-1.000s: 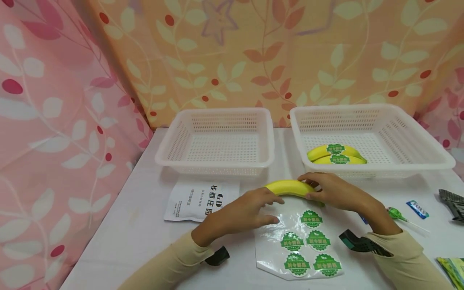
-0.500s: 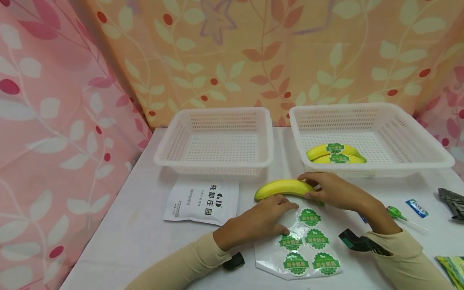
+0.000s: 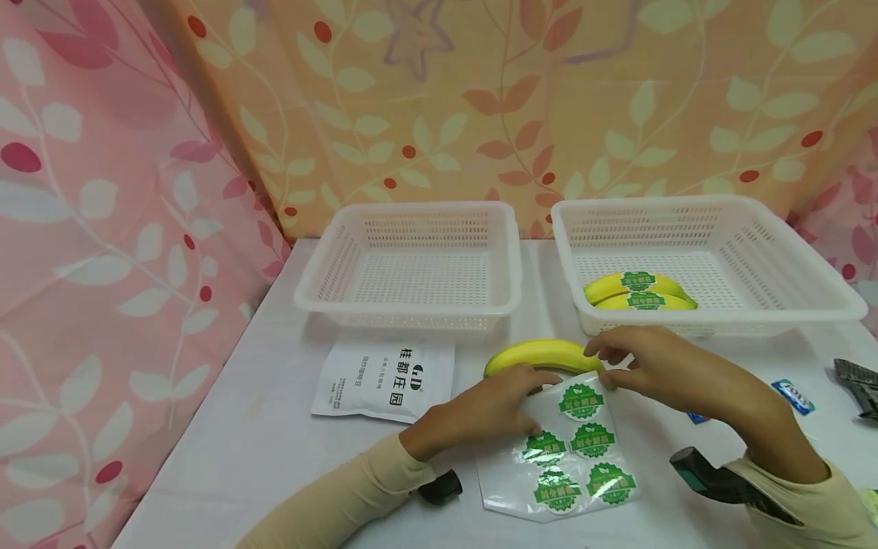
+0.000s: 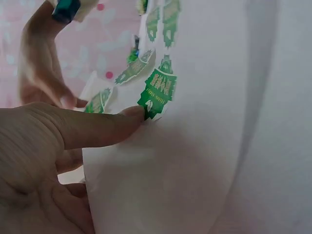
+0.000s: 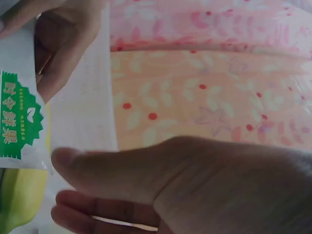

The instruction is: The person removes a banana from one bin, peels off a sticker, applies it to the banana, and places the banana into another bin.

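Note:
My left hand pinches the left edge of a white sheet of stickers bearing several green round labels. In the left wrist view its thumb lies on the sheet, with fingers tucked behind. The sheet's far edge is raised in front of a yellow banana on the table. My right hand hovers at the sheet's upper right corner, by the banana's right end. In the right wrist view a gap shows between thumb and fingers; the corner sits just beyond the thumb tip.
Behind are two white plastic baskets; the right basket contains two labelled bananas, and the left basket shows a bare bottom. A white coffee pouch lies left. A small blue packet and a black object lie right.
My right hand has let go of the banana and moved slightly right. My left hand has left the banana and lifted the sticker sheet's far edge. The banana stays on the table.

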`<state>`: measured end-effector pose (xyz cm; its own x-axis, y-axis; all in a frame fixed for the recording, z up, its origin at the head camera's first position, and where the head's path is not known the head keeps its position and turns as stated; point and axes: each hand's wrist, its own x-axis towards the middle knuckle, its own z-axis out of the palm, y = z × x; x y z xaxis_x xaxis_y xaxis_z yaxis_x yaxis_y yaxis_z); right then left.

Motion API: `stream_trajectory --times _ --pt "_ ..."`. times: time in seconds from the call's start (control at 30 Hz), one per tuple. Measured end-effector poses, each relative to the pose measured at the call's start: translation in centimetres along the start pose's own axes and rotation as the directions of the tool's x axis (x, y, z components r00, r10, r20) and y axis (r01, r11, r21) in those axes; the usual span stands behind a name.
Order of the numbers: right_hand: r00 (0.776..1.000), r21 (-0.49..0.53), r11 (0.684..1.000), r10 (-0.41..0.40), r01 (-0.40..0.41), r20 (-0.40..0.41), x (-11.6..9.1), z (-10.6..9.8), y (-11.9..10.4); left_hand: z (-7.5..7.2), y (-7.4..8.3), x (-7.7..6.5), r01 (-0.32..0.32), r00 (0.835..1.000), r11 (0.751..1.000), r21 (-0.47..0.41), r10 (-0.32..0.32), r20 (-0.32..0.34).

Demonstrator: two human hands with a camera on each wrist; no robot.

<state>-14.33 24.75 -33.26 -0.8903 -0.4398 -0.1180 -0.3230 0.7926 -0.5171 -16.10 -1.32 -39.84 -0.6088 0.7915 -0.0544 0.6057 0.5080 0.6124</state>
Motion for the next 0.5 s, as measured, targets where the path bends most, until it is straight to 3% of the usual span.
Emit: stream_trajectory --times 0.13,0.2,0.23,0.27,0.37,0.43,0.5 --pt "0.997 0.056 0.996 -0.066 0.065 0.027 -0.4 -0.5 -0.4 -0.7 -0.5 0.0 -0.005 1.0 0.981 -0.193 0.003 -0.01" --pt "0.995 0.067 0.993 -0.096 0.093 0.043 -0.5 -0.5 -0.5 -1.1 -0.8 0.0 0.037 0.999 0.931 -0.363 -0.034 0.016" --pt "0.994 0.068 0.993 -0.101 0.097 0.052 -0.4 -0.4 -0.5 -1.3 -0.8 -0.1 0.068 0.998 0.886 -0.459 -0.057 0.038" --pt "0.992 0.075 0.991 -0.116 0.112 0.057 -0.4 -0.4 -0.5 -1.5 -0.9 -0.1 0.104 0.995 0.824 -0.557 -0.082 0.063" --pt "0.989 0.097 0.987 -0.137 0.132 0.054 -0.1 -0.3 -0.5 -1.9 -1.1 -0.1 0.183 0.983 0.591 -0.785 -0.112 0.144" --pt "0.986 0.11 0.982 -0.161 0.156 0.037 0.0 -0.3 -0.5 -2.2 -1.1 -0.1 0.212 0.977 0.458 -0.863 -0.099 0.188" --pt "0.984 0.124 0.977 -0.179 0.175 0.022 0.1 -0.3 -0.4 -2.4 -1.2 -0.2 0.228 0.974 0.37 -0.9 -0.077 0.215"
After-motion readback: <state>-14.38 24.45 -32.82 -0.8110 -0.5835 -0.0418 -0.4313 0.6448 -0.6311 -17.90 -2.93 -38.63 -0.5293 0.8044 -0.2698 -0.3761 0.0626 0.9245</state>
